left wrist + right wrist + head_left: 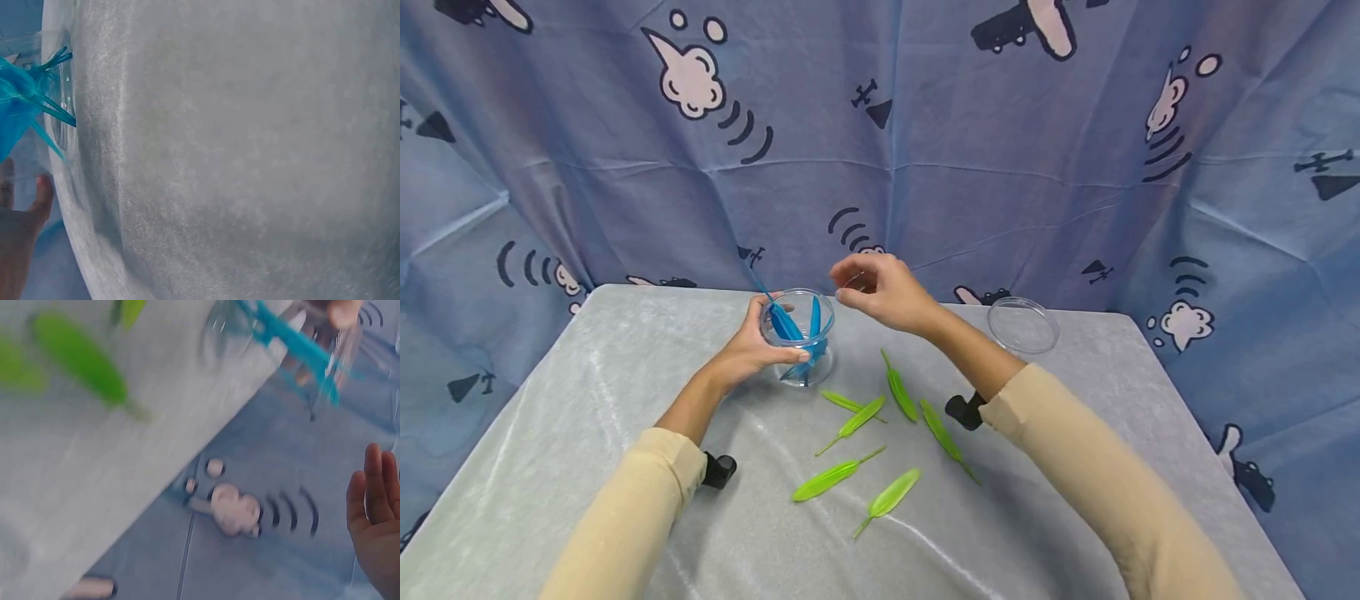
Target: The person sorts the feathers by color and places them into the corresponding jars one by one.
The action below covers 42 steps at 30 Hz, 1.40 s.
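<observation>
A clear plastic jar stands toward the back of the table, without a lid on it. Inside are several blue feathers, one with its thin quill poking above the rim; their lower ends show against the jar's base in the left wrist view. My left hand grips the jar from its left side, thumb across the front. To the right of the rim, my right hand hovers above the table with loosely bent fingers and nothing in them. The right wrist view shows this hand's fingers apart from the jar.
Several bright green feathers lie scattered on the grey-covered table in front of the jar. A clear round lid lies at the back right, beyond my right forearm. A blue patterned curtain hangs behind the table.
</observation>
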Motion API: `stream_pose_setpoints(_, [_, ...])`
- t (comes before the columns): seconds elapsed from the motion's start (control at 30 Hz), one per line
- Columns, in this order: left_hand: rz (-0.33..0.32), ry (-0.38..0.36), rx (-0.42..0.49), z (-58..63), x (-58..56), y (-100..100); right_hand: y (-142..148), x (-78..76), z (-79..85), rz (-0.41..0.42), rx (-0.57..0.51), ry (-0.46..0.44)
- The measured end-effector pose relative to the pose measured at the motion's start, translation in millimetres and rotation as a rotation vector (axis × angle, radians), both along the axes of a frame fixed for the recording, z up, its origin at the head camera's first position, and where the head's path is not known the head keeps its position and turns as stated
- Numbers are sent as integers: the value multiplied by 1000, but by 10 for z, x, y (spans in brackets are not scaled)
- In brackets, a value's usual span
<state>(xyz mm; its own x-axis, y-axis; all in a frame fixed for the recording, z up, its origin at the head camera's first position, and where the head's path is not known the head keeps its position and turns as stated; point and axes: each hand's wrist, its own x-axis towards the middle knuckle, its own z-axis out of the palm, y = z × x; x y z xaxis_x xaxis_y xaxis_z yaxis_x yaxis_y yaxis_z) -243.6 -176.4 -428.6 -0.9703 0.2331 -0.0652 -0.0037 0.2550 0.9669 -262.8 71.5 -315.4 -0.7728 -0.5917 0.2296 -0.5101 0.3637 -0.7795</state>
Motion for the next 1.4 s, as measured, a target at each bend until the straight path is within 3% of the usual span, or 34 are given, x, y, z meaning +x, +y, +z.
stream_pose_setpoints(0.13, [-4,7,-4,-6,-9,-2,351,-33,107,-58,8,-20])
stream_pose_setpoints(0.3, [-9,3,3,4,-17,-5,880,-70,99,-125,24,14])
stream_pose_setpoints(0.5, [-22,-1,7,25,-4,-23,1496,-45,-23,-254,134,38])
stream_pose_setpoints(0.7, [-42,13,1,76,26,-48,1942,38,-210,-383,199,-46])
stream_pose_setpoints(1.07, [29,16,-112,115,-2,-83,2302,130,-572,-395,140,-163])
stream_pose_setpoints(1.3, [61,-1,-130,151,0,-53,2325,158,-774,-389,59,-140])
stream_pose_setpoints(1.4, [85,34,-124,146,22,-66,2303,161,-825,-402,13,-158])
